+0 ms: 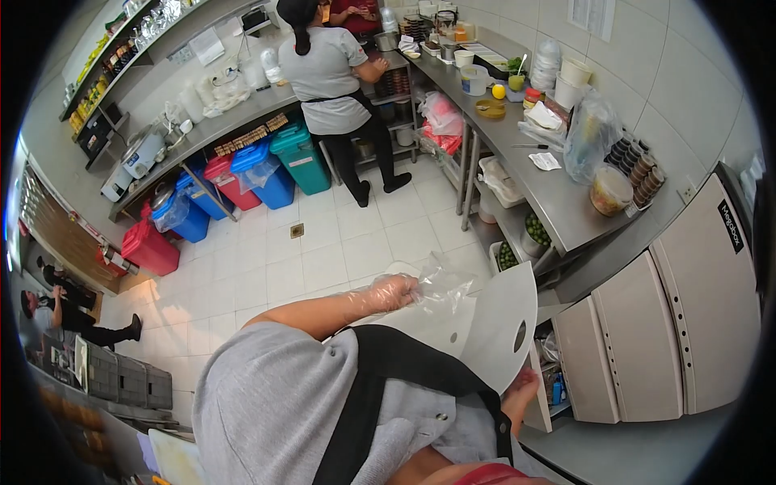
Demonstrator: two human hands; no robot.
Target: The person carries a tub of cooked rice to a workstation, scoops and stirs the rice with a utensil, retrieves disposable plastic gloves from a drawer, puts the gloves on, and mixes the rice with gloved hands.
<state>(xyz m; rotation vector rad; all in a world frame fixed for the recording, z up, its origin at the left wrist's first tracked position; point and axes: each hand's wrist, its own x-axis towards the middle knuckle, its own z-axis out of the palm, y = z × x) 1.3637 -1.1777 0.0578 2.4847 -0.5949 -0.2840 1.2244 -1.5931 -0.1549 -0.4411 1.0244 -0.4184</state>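
Note:
My left hand [394, 292], in a thin clear disposable glove, is closed on a crumpled piece of clear plastic film [443, 283]; whether this is a bag or a second glove I cannot tell. Under and beside it is a curved white plastic panel [499, 319] with an oval hole; its exact kind is unclear. At the panel's lower edge is my right hand [521, 390], fingers bent and partly hidden, seeming to grip that edge. Just right of this hand, a drawer [558, 394] stands pulled out, with small items inside, one of them blue.
A beige drawer unit [647, 331] stands at my right. The steel counter [558, 190] beyond holds tubs, cups and a bagged stack. A co-worker [323, 77] faces the back counter, beside several coloured bins [267, 174]. White floor tiles [323, 234] lie between. Other people [69, 311] are at far left.

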